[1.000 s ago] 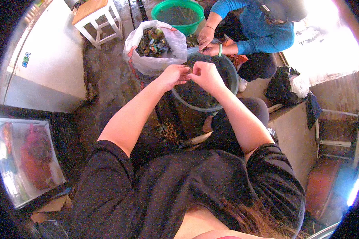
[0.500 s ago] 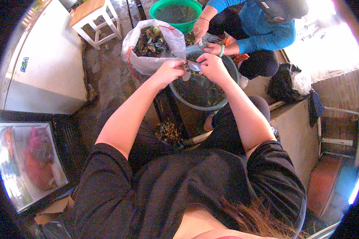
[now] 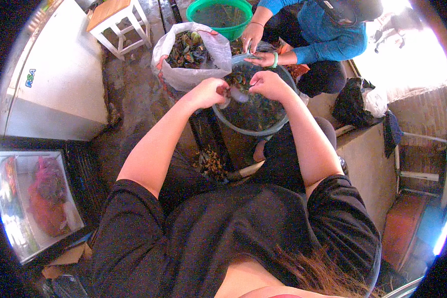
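My left hand [image 3: 209, 93] is closed around a dark, reddish-brown mussel [image 3: 223, 91] above the left rim of a grey-blue basin [image 3: 250, 132]. My right hand [image 3: 269, 85] is over the basin with thumb and fingers pinched; any small thing in them is too hidden to name. Between my hands is a pale, blurred oval [image 3: 239, 95], perhaps a shell. Dark contents, partly under water, fill the basin. Just beyond my left hand stands an open white sack [image 3: 186, 78] of green and dark mussels [image 3: 188, 52].
A co-worker in a blue sweater [image 3: 328, 44] crouches opposite, both hands [image 3: 256, 47] at the basin's far rim. Behind is a green tub [image 3: 220, 29]. A white stool [image 3: 120, 27] and white cabinet [image 3: 54, 79] stand left; black bags [image 3: 355, 104] lie right.
My hands have drawn slightly apart, and the pale piece between them has dropped lower, away from my right fingers. The co-worker's hands have shifted a little at the far rim.
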Demonstrator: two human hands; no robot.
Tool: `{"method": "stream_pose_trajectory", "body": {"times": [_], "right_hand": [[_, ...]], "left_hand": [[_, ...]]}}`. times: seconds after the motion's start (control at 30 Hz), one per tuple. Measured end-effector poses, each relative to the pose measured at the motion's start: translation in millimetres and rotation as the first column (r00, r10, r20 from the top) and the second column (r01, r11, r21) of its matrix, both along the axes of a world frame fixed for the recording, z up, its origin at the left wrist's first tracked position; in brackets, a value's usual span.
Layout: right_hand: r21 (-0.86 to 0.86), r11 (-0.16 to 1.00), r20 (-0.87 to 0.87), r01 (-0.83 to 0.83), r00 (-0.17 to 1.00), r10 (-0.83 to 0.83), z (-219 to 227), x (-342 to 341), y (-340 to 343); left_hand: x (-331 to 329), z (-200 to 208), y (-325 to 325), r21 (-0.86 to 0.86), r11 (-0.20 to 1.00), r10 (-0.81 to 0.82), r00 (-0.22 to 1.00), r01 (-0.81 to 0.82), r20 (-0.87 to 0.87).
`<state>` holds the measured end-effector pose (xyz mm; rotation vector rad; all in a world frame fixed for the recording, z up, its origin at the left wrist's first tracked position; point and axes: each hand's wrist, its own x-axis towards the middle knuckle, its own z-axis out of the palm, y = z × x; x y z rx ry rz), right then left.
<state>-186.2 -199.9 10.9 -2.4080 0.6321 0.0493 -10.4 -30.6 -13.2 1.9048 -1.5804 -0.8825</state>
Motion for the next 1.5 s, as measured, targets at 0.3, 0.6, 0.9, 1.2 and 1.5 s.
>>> {"method": "stream_pose_trajectory", "body": {"times": [0.3,0.6,0.9,1.2,1.5], "right_hand": [[-0.289,0.952,-0.228,0.104,0.958,-0.174,-38,5,-13],[-0.228,0.935,-0.577,0.273,0.735,-0.355,-130,13,-23],[-0.181,0.944,-0.583,0.276,0.743,-0.329,-208,42,22],[-0.294,0.905,-0.189,0.308,0.909,-0.371,-237,81,4],[-0.296,0.906,-0.297,0.301,0.873,-0.387,-242,76,-3]], "left_hand": [[-21,-64,47,0.637,0.72,-0.495,0.846,0.275,0.195],[-10,-21,50,0.558,0.829,-0.256,0.909,0.032,0.329],[-19,3,44,0.564,0.825,-0.261,0.904,0.026,0.34],[-5,-7,29,0.554,0.832,-0.25,0.904,0.018,0.346],[8,-16,22,0.484,0.874,-0.224,0.922,0.047,0.316]]}}
